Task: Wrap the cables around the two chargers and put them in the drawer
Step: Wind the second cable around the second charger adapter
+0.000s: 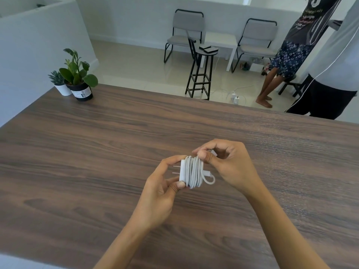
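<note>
A white charger [183,170], prongs pointing left and white cable [192,171] coiled tightly around it, is held above the wooden surface [97,152]. The left hand [161,189] fingers grip its body; the right hand [227,164] pinches the cable's end.

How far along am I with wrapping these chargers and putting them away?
One charger already has its cable coiled around it. Your left hand holds it while your right hand pinches the cable's end. No second charger or drawer is in view, so both remain.
</note>
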The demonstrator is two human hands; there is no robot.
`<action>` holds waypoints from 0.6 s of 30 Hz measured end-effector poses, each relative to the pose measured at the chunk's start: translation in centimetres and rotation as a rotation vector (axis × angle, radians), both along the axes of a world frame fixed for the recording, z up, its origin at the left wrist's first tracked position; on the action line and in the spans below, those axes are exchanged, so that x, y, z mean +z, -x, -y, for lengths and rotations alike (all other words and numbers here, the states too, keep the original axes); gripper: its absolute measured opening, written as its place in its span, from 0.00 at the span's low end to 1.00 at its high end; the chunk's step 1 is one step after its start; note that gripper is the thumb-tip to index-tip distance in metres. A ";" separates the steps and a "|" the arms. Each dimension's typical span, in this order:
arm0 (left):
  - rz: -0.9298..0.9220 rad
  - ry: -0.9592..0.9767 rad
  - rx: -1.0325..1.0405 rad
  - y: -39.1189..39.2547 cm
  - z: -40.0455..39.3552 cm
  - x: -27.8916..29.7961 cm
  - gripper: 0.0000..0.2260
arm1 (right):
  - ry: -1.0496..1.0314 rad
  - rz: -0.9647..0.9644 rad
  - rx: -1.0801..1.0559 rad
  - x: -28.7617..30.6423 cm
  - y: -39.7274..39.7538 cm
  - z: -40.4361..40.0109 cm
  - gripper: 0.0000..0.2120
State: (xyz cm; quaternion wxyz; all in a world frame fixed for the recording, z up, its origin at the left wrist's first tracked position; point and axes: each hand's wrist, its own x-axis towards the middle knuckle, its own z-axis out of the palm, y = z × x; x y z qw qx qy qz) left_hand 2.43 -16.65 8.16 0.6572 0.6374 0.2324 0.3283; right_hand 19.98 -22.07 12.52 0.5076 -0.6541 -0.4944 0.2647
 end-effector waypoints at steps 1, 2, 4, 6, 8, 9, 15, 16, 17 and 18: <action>-0.003 -0.004 0.004 0.0 0.1 0.1 0.20 | -0.007 -0.057 -0.002 -0.1 0.1 0.0 0.02; -0.007 -0.005 0.007 0.0 0.1 0.2 0.20 | -0.010 -0.104 -0.010 -0.2 0.3 0.0 0.02; -0.022 -0.013 0.016 0.0 0.3 0.2 0.20 | -0.007 -0.148 -0.037 -0.5 0.7 0.0 0.02; -0.034 -0.026 0.020 0.1 0.4 0.1 0.20 | -0.009 -0.169 -0.068 -0.7 0.9 -0.1 0.02; -0.046 -0.032 0.015 0.2 0.5 0.1 0.21 | -0.017 -0.178 -0.091 -0.9 1.1 -0.1 0.02; -0.052 -0.020 0.010 0.3 0.6 0.1 0.22 | -0.014 -0.182 -0.094 -1.0 1.1 0.0 0.02; -0.079 0.038 0.041 0.2 0.6 0.3 0.32 | -0.003 -0.242 -0.092 -1.2 1.7 -0.1 0.03; -0.079 0.034 0.048 0.2 0.6 0.4 0.31 | -0.005 -0.252 -0.092 -1.2 1.7 0.0 0.02; -0.081 0.034 0.053 0.2 0.5 0.5 0.31 | -0.005 -0.262 -0.090 -1.2 1.7 0.0 0.02; -0.081 0.039 0.053 0.3 0.5 0.6 0.30 | -0.001 -0.272 -0.087 -1.1 1.7 0.1 0.02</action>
